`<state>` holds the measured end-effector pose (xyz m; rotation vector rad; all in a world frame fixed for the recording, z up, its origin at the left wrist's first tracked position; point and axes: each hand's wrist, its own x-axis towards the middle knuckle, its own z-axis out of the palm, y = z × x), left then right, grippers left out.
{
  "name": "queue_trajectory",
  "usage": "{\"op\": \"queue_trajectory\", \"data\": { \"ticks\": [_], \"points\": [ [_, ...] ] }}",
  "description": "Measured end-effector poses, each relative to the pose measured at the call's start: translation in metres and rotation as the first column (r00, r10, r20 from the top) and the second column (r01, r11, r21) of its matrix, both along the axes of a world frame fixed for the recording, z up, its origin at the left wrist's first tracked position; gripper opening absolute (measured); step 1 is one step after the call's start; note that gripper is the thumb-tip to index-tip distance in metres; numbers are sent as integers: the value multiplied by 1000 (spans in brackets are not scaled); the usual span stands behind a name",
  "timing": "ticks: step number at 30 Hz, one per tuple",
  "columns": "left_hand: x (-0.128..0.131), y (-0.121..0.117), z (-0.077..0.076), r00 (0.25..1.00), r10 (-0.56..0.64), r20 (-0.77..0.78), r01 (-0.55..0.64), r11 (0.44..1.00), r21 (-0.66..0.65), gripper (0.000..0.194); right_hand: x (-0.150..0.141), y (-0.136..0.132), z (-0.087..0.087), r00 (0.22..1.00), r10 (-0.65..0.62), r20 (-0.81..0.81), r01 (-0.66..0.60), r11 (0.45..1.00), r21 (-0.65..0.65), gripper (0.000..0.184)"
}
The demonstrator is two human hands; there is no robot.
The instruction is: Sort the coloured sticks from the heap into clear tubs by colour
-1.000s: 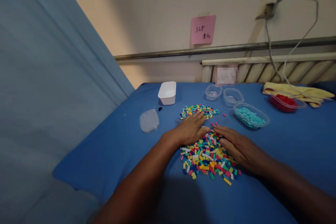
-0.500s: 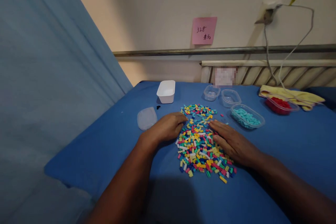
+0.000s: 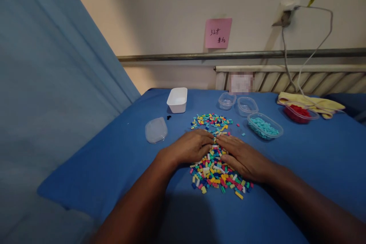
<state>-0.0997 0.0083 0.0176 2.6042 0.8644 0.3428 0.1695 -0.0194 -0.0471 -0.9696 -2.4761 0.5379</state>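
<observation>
Head view: both forearms enter from the lower corners and converge over the colored plastic bricks (image 3: 219, 171). The left hand (image 3: 193, 145) lies palm down at the pile's left side, wrist bent inward, fingers together and gently curved, thumb parted below them; its underside is hidden, so whether it grips any bricks cannot be told. The right hand (image 3: 244, 158) slants in from the opposite side, fingers long and nearly straight, thumb set apart from them in a loose spread, with no brick visibly pinched. The two sets of fingertips come close together; whether they touch cannot be told.

The bricks are small, oblong and hard-edged, in yellow, white, pink, green and blue. The larger heap spreads between and below the hands, a smaller cluster (image 3: 211, 121) beyond them. Behind stand a smooth white box (image 3: 177, 101) with rounded corners and transparent plastic tubs, one with turquoise pieces (image 3: 263, 127), another with red pieces (image 3: 299, 111). A translucent lid (image 3: 156, 130) lies flat to the left.

Blue cloth (image 3: 114, 160) extends left to a slanting edge beside the curtain (image 3: 57, 84); a strip of it separates the right hand from the turquoise tub.
</observation>
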Motion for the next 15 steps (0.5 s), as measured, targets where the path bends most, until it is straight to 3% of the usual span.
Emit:
{"op": "queue_trajectory", "data": {
  "ticks": [3,7,9,12,15],
  "points": [
    [0,-1,2,1000,21,6,-21,999,-35,26,1,1,1,998,47,-44,-46,999,17,53],
    [-2,6,-8,986,154,64,-159,984,82,32,0,7,-4,994,-97,-50,99,994,39,55],
    [-1,11,-16,988,148,43,-152,980,128,36,-2,10,-5,990,-138,-33,140,989,43,56],
    [-1,12,-21,994,113,-7,-112,989,101,35,-2,11,-2,995,-81,-50,84,995,61,49],
    [-4,11,-17,984,177,0,-176,979,102,32,-2,10,2,993,-52,-104,60,995,75,43]
  ]
}}
